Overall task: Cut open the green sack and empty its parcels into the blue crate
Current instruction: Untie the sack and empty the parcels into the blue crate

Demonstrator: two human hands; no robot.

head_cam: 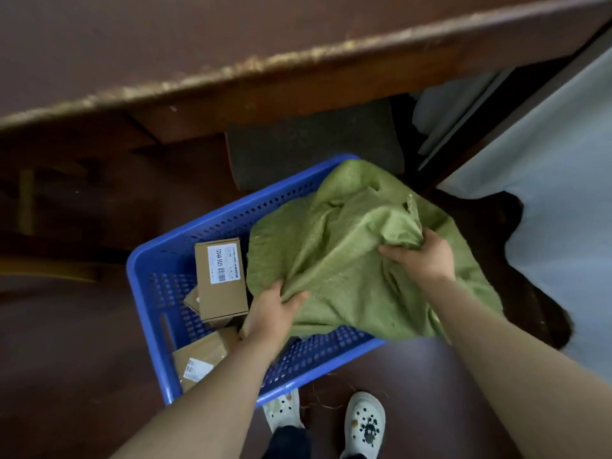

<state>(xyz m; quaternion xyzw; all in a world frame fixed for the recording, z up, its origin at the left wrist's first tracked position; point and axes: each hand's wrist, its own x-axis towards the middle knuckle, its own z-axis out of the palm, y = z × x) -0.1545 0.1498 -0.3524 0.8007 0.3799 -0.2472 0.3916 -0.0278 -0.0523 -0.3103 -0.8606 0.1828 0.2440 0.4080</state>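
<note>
The green sack (pixel 344 246) hangs limp and crumpled over the right half of the blue crate (pixel 155 293), which sits on the floor. My left hand (pixel 271 313) grips the sack's lower left fold. Higher up on the right, my right hand (pixel 424 256) clutches a bunched corner of the sack. In the crate's left half lie brown cardboard parcels: one with a white label (pixel 220 279) and another near the front corner (pixel 202 356). The sack hides the rest of the crate's inside.
A brown wooden table (pixel 231 44) with a worn edge spans the top. A dark mat (pixel 314 144) lies behind the crate. Pale cloth (pixel 563 193) covers the right side. My feet in white clogs (pixel 364 422) stand just in front of the crate.
</note>
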